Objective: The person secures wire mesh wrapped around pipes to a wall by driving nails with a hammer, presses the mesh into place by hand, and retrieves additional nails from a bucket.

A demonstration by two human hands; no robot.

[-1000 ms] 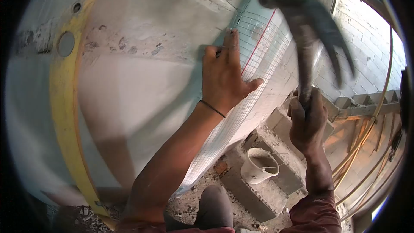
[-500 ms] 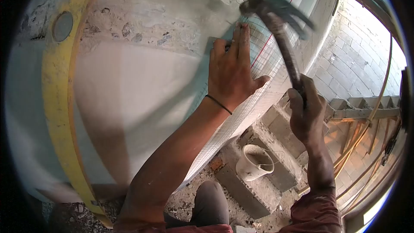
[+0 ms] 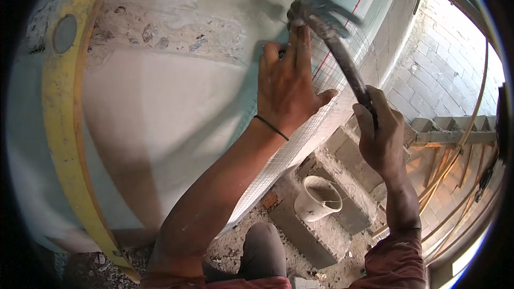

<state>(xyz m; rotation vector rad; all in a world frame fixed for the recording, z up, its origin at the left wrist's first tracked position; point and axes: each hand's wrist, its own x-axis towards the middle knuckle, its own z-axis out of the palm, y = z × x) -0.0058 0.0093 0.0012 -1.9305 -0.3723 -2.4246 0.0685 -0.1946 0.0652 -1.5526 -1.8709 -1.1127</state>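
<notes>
My right hand (image 3: 381,134) is wrapped round the handle of a claw hammer (image 3: 345,64). The hammer's head is close to the fingertips of my left hand (image 3: 286,88), at the edge of a wall, and is blurred by motion. My left hand lies against the wall over white mesh (image 3: 334,56), two fingers stretched upward and the thumb spread to the right. Something small and dark shows by its bent fingers, too small to name. Whether a nail is at the fingertips cannot be made out. The mesh runs down along the wall's corner beneath my left wrist.
A yellow spirit level (image 3: 61,123) leans against the wall at left. Below stand a white bucket (image 3: 316,211) and concrete blocks (image 3: 300,235). Bamboo-like poles (image 3: 441,171) and a block wall (image 3: 444,59) are at right. Rubble covers the ground.
The hammer head has moved left and slightly down, to right by my left fingertips. My left hand stays in almost the same place on the wall.
</notes>
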